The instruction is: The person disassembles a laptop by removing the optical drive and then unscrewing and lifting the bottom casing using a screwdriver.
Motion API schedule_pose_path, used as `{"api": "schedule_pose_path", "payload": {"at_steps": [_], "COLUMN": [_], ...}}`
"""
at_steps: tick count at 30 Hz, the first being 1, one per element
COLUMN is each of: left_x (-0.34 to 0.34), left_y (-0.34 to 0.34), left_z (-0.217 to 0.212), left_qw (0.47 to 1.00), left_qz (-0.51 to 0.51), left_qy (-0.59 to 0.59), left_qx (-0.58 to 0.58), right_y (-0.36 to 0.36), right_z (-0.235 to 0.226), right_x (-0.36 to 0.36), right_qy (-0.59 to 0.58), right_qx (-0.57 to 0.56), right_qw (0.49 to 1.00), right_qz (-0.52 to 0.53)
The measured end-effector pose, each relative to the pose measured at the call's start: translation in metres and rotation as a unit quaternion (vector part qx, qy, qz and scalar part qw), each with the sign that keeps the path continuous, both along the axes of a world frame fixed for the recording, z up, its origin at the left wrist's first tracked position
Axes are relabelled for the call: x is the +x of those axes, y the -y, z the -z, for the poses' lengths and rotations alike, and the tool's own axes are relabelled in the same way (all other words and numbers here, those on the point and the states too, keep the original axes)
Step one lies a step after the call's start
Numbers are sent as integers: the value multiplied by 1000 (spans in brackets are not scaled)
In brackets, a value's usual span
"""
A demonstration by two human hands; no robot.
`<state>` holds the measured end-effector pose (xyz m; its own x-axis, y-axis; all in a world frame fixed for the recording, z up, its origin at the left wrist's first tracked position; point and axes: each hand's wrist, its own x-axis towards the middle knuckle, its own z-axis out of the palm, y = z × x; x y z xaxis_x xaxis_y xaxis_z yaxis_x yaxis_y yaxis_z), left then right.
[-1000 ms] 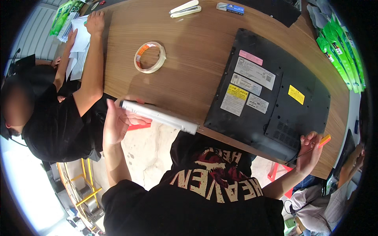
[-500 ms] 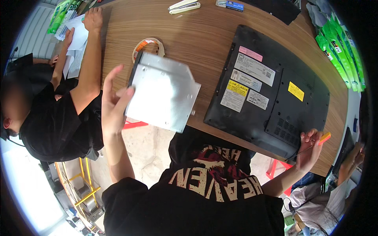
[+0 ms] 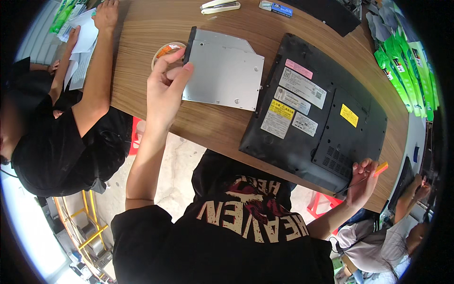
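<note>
An optical disc drive (image 3: 222, 71), flat and silver with a black front strip, is pinched by that strip between the thumb and fingers of my left hand (image 3: 166, 90). Its far edge comes close to the left side of a black laptop (image 3: 307, 111), which lies upside down with labels and a vent showing. Whether the drive touches the laptop I cannot tell. My right hand (image 3: 363, 182) is at the laptop's near right corner, with fingers curled round a screwdriver (image 3: 381, 169) that has an orange handle and a thin shaft pointing left.
A tape roll (image 3: 160, 54) lies partly behind my left hand. At the far side are a white stapler (image 3: 220, 6), a small blue box (image 3: 276, 8) and a black case (image 3: 326, 14). Green packs (image 3: 402, 71) stand right. A co-worker handles papers (image 3: 84, 45) at left; another person sits right.
My left hand has carried the disc drive rightward and up in the picture, toward the laptop, and the drive has turned a little. My right hand still holds the screwdriver.
</note>
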<state>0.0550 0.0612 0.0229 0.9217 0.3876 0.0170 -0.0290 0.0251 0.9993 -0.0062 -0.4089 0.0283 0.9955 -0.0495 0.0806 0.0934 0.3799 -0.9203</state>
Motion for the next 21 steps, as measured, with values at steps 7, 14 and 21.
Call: {"api": "schedule_pose_path", "payload": {"at_steps": [7,14,21], "left_x": [-2,15,25], "left_y": [6,10,9], "left_z": [-3,2,8], "left_qw": [998,996,987], "left_qz": [-7,72,114], "left_qy": [-18,-35,-110], "left_qx": [-52,-30,-10], "right_y": [-2,-2,-2], "right_z": [3,-2,-2], "right_x": [1,1,1], "right_qy": [-4,-1,-2], "right_qx": [13,9,7], "right_qw": [1000,1000,1000], "right_qz": [-8,-10,-7]}}
